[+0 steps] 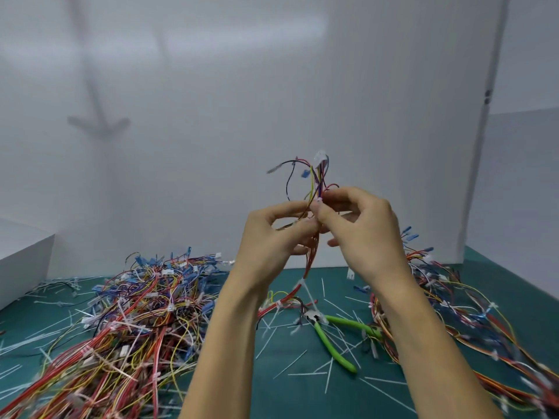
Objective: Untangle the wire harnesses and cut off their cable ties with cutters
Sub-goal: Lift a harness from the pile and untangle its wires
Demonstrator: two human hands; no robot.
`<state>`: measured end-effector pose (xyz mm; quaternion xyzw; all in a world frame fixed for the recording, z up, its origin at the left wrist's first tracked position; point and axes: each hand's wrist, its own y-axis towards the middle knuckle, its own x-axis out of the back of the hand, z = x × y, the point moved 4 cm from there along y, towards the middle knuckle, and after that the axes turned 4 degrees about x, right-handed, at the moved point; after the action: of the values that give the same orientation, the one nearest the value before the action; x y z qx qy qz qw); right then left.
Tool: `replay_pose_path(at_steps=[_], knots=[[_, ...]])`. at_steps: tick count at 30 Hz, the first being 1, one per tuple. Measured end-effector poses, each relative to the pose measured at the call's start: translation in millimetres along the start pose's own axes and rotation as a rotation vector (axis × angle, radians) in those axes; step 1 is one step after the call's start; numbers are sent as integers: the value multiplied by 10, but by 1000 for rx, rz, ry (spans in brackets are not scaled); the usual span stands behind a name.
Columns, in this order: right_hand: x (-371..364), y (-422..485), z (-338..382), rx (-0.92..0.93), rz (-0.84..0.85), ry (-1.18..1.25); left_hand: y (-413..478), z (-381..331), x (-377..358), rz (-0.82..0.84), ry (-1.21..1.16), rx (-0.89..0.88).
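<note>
Left hand (272, 237), right hand (363, 228) pinch raised wire harness (318, 176); cutters (332, 343): head blurred under wires.

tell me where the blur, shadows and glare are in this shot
Head view: the left hand, right hand and held wire harness are fairly sharp, the wire piles smear toward the lower corners; a cross-shaped shadow falls on the white back panel at upper left, with a pale glare band above; the panel's right edge leans, wide-angle distortion.

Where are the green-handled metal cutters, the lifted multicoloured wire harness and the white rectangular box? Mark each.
Green-handled metal cutters (332, 346): head view, near handle.
Multicoloured wire harness (318, 184): head view, upper bundle of wires.
White rectangular box (27, 261): head view, front side wall.
</note>
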<state>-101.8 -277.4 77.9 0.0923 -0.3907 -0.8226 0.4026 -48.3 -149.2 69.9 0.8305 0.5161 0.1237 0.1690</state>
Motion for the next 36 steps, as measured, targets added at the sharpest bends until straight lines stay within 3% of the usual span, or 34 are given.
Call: replay_pose_path(at_steps=[5,10,13,18,24,31,36], knots=[[61,27,8,-26,52,83,-95,-74,130,116,168,25],[30,18,-11,-73,61,121,-132,-152,289,90,259,9],[34,23,-12,-124,57,267,-127,-137,376,15,310,33],[53,50,-47,-246,99,553,-59,-57,488,-246,304,51],[-40,29,-102,-344,191,766,-84,-62,283,6,141,89],[-97,-3,-147,-390,170,636,-155,-146,299,158,175,45],[-82,-13,-174,-348,100,396,-132,-150,304,48,125,21]])
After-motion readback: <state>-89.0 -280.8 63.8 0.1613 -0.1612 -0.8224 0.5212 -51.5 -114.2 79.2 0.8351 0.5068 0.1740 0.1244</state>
